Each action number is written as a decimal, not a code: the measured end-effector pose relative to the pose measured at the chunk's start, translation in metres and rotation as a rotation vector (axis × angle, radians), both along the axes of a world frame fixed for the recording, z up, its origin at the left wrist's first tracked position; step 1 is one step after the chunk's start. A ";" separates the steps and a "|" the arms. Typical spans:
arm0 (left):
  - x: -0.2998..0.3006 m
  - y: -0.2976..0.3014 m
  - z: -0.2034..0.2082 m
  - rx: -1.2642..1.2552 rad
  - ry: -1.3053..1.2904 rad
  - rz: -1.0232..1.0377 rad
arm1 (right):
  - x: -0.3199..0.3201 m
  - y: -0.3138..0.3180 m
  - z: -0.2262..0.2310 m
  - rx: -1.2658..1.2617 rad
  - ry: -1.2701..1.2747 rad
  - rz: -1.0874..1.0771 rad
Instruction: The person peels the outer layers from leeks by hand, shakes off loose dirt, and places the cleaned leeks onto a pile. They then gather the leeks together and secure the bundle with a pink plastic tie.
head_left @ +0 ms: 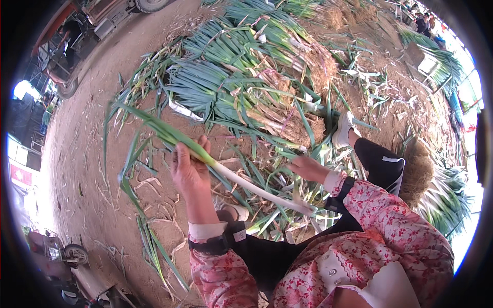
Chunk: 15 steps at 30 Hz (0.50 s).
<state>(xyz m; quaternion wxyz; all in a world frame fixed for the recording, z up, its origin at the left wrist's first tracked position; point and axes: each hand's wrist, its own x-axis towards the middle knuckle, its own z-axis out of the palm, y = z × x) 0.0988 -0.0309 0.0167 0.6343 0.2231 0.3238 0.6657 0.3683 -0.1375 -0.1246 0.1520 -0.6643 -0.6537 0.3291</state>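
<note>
A long green onion (246,185) with a white stalk and green leaves lies slantwise in front of me. My left hand (192,167) is closed around it where white turns to green. Its leaves reach up and left, some bending down toward the ground, and its root end points to the lower right. My right hand (307,168) is beyond the white stalk, apart from it, over a litter of stripped leaves (267,213). The fingers of this hand are curled together; whatever they may hold is too small to make out.
Tied bundles of green onions (241,92) lie ahead on the dirt ground (97,169). Another bundle (431,185) with brown roots is at my right. Loose leaves surround my shoes (343,131). Vehicles (67,46) stand at the far left, a scooter (72,262) at the lower left.
</note>
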 end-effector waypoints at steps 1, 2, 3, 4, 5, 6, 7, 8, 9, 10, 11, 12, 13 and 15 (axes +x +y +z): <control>0.004 0.000 -0.002 -0.066 -0.019 -0.040 | -0.017 0.019 0.030 0.255 0.034 0.074; 0.004 -0.001 -0.008 -0.065 -0.016 -0.032 | -0.047 0.032 0.083 0.141 0.356 -0.017; 0.004 -0.001 -0.010 -0.057 -0.044 -0.050 | -0.068 0.044 0.111 0.149 0.552 0.032; 0.009 0.002 -0.014 -0.047 -0.081 -0.083 | -0.081 0.056 0.126 0.162 0.738 0.072; 0.014 0.003 -0.013 -0.047 -0.102 -0.120 | -0.094 0.065 0.131 0.181 0.733 0.070; 0.018 0.002 -0.010 -0.034 -0.102 -0.129 | -0.107 0.074 0.129 0.067 0.955 0.064; 0.023 -0.001 -0.004 -0.051 -0.065 -0.204 | -0.113 0.079 0.128 -0.044 1.173 0.060; 0.028 -0.002 0.001 -0.061 -0.025 -0.281 | -0.113 0.082 0.125 -0.013 1.169 0.060; 0.035 -0.001 -0.002 -0.127 -0.016 -0.280 | -0.112 0.085 0.121 0.197 1.029 0.077; 0.034 -0.001 -0.006 -0.191 0.004 -0.257 | -0.118 0.088 0.120 0.394 0.894 0.107; 0.035 -0.003 -0.009 -0.161 0.002 -0.242 | -0.121 0.080 0.128 0.408 0.896 0.093; 0.035 -0.006 -0.008 -0.142 0.022 -0.199 | -0.122 0.076 0.127 0.427 0.898 0.100; 0.031 -0.007 -0.012 -0.151 0.026 -0.202 | -0.126 0.070 0.127 0.389 0.870 0.052; 0.029 -0.007 -0.020 -0.147 0.028 -0.209 | -0.127 0.062 0.124 0.234 0.877 -0.044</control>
